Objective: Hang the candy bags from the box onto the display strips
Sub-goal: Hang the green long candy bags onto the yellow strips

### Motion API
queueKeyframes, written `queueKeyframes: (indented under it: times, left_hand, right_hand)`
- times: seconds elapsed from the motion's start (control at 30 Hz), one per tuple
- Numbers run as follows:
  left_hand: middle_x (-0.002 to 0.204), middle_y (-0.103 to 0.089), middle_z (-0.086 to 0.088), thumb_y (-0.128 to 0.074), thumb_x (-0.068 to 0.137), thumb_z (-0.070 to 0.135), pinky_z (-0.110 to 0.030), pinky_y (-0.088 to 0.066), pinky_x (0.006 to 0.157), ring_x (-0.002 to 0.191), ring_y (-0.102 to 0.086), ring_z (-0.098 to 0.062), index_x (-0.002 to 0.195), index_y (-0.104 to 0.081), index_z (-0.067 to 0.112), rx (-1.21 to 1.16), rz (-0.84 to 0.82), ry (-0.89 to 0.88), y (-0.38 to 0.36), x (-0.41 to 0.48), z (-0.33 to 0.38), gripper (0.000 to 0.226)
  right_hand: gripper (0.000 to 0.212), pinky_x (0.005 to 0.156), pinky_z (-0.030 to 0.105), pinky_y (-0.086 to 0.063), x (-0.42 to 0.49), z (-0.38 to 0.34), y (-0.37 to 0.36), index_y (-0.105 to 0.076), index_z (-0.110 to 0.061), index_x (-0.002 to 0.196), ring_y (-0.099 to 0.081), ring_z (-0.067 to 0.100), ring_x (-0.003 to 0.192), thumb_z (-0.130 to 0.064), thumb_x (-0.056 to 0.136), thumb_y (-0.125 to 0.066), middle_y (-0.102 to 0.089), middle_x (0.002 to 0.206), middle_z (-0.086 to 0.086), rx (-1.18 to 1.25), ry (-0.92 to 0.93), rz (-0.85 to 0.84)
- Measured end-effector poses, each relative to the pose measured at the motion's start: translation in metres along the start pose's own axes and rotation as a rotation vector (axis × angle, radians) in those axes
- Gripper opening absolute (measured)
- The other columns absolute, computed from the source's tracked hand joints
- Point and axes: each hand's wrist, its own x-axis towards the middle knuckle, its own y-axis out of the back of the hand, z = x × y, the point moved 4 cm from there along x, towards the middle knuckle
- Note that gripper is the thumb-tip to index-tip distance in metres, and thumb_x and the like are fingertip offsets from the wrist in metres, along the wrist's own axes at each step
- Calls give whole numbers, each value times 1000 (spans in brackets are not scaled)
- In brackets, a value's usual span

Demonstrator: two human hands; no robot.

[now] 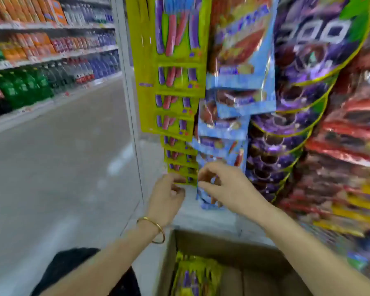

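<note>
Supermarket aisle floor runs off toward ten o'clock, flanked by drink shelves along the far side, while a white end panel carries several hanging columns of sweets straight ahead at twelve. The yellow-green candy bags fill their display strip from the top down to hand level; blue bags hang just beside them, then purple bags and red bags toward two and three o'clock.

The left hand sits at the foot of the yellow-green column, its fingers curled and apparently pinching the bottom edge of the lowest bag; blur hides the exact contact. The right hand, just beside it at one o'clock, has thumb and forefinger drawn together at the lowest blue bag, the other fingers loosely curled; whether it actually holds anything I cannot tell.

At six o'clock the cardboard box stands open with more yellow-green bags in the box.

The step looks like seating the lowest bag on its clip. It is best done by steadying the strip with one hand, sliding the hang hole fully onto the clip, then giving a light downward tug. Pulling hard risks unhooking the bags above.
</note>
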Motion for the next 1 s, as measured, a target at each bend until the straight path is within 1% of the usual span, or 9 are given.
queueKeyframes:
  times: [0.07,0.2,0.3,0.37,0.4,0.5,0.57,0.73,1.0]
  left_hand:
    - [100,-59,-7,-56,80,-6,-10,-43,61,73,-56,-16,101,-62,0,97,-183,120,-26,-21,-43,23]
    - [109,-63,-13,-61,81,6,-26,-44,80,97,-60,-26,104,-64,5,373,-516,175,-58,-50,-95,23]
    - [111,-59,-10,-60,85,13,-23,-38,78,98,-56,-24,108,-62,7,445,-641,150,-64,-61,-101,25]
    - [110,-57,-9,-59,86,12,-25,-39,75,97,-56,-25,106,-61,6,438,-663,162,-60,-60,-104,21]
    - [111,-57,-9,-58,87,12,-25,-42,72,94,-57,-24,105,-61,6,421,-662,187,-56,-60,-105,20]
    - [115,-57,-8,-55,89,14,-27,-46,71,93,-59,-23,108,-59,8,382,-630,256,-46,-59,-107,21]
    - [118,-55,-7,-54,90,14,-26,-45,73,99,-59,-23,110,-59,9,370,-628,255,-43,-59,-107,21]
    - [120,-54,-5,-54,90,16,-21,-39,71,85,-53,-12,112,-59,11,358,-627,295,-37,-59,-118,23]
    - [119,-53,-1,-52,92,19,-10,-35,62,71,-47,1,113,-58,16,339,-623,331,-30,-57,-128,22]
  right_hand:
    - [8,51,22,-46,-20,61,-45,-54,-18,87,-57,17,57,-12,87,-59,-56,75,-3,-45,-156,-116]
    - [12,71,32,-44,-68,164,-129,-61,-10,97,-54,21,79,-12,85,-63,-57,89,7,-43,-421,-304]
    - [23,50,31,-49,-105,214,-184,-53,-3,107,-57,16,61,-10,87,-62,-53,78,5,135,-708,-440]
    - [30,37,26,-48,-124,232,-215,-43,-2,118,-55,12,50,-9,92,-56,-52,76,8,320,-921,-469]
    - [36,41,26,-51,-132,238,-229,-38,-1,124,-56,13,55,-9,93,-54,-53,83,11,398,-1005,-468]
    - [45,75,39,-52,-146,240,-261,-34,-5,133,-58,24,90,-9,93,-53,-50,110,17,582,-1139,-434]
    - [40,85,41,-50,-149,239,-279,-42,-11,127,-56,25,100,-9,91,-57,-53,113,12,609,-1175,-387]
    - [30,85,48,-53,-150,253,-314,-58,-10,102,-63,34,94,-20,78,-72,-65,109,17,394,-1267,-137]
    - [29,77,33,-48,-138,230,-320,-58,-7,105,-62,32,101,-29,87,-64,-64,107,10,175,-1329,-223]
